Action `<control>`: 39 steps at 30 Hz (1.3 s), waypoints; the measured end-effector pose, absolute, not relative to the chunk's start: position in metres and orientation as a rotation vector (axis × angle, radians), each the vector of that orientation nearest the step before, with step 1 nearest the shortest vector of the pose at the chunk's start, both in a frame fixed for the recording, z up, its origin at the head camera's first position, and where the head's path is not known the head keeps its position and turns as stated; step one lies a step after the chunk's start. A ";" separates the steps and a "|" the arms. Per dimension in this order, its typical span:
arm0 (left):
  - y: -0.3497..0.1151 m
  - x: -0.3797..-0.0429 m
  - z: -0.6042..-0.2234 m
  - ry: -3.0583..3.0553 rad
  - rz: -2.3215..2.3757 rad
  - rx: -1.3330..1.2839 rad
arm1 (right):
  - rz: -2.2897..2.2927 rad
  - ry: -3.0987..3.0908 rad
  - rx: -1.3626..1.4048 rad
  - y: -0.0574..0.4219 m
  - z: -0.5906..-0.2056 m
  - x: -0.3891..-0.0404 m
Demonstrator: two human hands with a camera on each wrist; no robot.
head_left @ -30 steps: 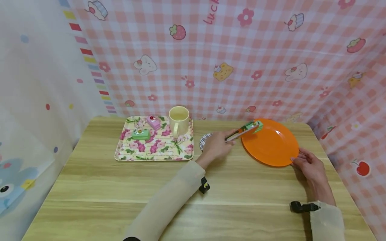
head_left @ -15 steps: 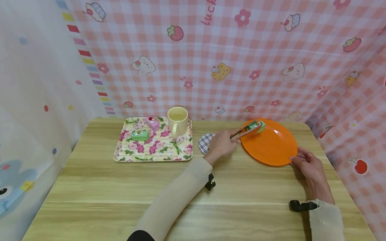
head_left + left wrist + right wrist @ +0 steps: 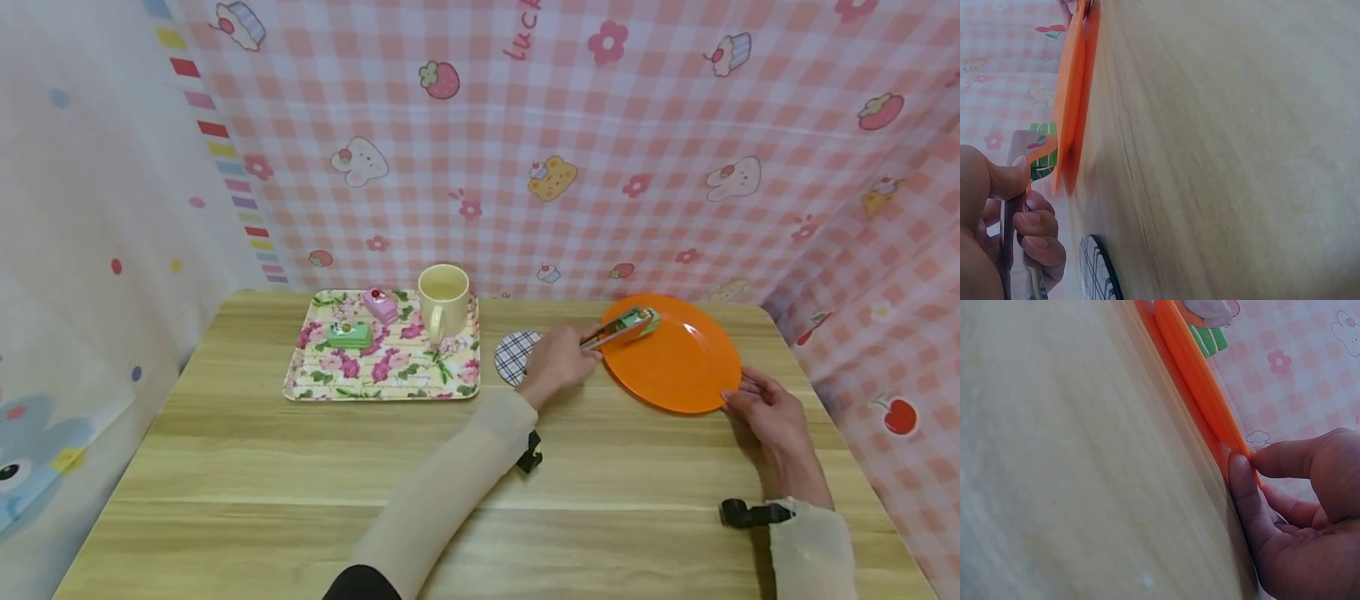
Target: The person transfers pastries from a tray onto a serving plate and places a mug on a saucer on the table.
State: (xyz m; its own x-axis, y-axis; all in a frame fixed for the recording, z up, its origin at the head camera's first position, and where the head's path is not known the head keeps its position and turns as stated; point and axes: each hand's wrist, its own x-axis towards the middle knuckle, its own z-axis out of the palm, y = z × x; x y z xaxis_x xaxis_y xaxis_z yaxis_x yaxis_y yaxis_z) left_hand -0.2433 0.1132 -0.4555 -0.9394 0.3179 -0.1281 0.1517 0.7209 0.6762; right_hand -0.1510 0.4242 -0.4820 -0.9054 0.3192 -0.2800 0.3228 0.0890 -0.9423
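My left hand (image 3: 561, 360) grips a pair of metal tongs (image 3: 617, 327), its thumb and fingers on either arm in the left wrist view. At the tongs' tips is a green toy cake slice (image 3: 649, 322), over the upper left part of an orange plate (image 3: 678, 371). In the left wrist view the cake slice (image 3: 1043, 164) is close to the plate's face; I cannot tell if it bears on it. My right hand (image 3: 768, 414) pinches the plate's lower right rim between thumb and fingers, as the right wrist view shows.
On the left, a flowered tray (image 3: 315, 387) bears another green toy cake slice (image 3: 349, 336), a pink toy cake slice (image 3: 381, 307) and a pale yellow mug (image 3: 444, 304). A round checked coaster (image 3: 514, 357) lies between tray and plate. A gingham curtain (image 3: 480, 167) hangs behind the table.
My left hand has moved right, bringing the tongs and green cake slice slightly further over the plate, and more of the coaster shows. The right hand keeps its hold on the rim.
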 end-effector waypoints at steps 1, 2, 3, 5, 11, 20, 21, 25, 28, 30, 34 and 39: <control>0.114 -0.243 -0.456 2.692 1.020 0.371 | -1.999 2.321 0.680 0.425 -0.482 -0.151; 0.115 -0.243 -0.457 2.696 1.014 0.373 | -1.992 2.325 0.677 0.425 -0.482 -0.151; 0.115 -0.243 -0.458 2.696 1.014 0.373 | -1.993 2.321 0.677 0.426 -0.483 -0.151; 0.116 -0.242 -0.459 2.703 1.012 0.376 | -2.004 2.302 0.685 0.426 -0.483 -0.150; 0.117 -0.242 -0.461 2.713 1.006 0.392 | -1.993 2.316 0.690 0.426 -0.484 -0.150; 0.117 -0.241 -0.461 2.710 1.007 0.392 | -1.995 2.322 0.681 0.426 -0.484 -0.150; 0.117 -0.241 -0.461 2.711 1.010 0.396 | -1.990 2.328 0.676 0.426 -0.483 -0.150; 0.116 -0.241 -0.460 2.707 1.020 0.409 | -1.999 2.324 0.657 0.427 -0.483 -0.151; 0.115 -0.241 -0.461 2.711 1.016 0.420 | -2.009 2.306 0.659 0.427 -0.483 -0.151; 0.114 -0.241 -0.461 2.711 1.020 0.429 | -1.999 2.309 0.661 0.427 -0.483 -0.151; 0.112 -0.240 -0.461 2.700 1.053 0.436 | -1.994 2.322 0.643 0.427 -0.484 -0.150; 0.108 -0.236 -0.461 2.695 1.104 0.434 | -2.025 2.310 0.630 0.426 -0.483 -0.149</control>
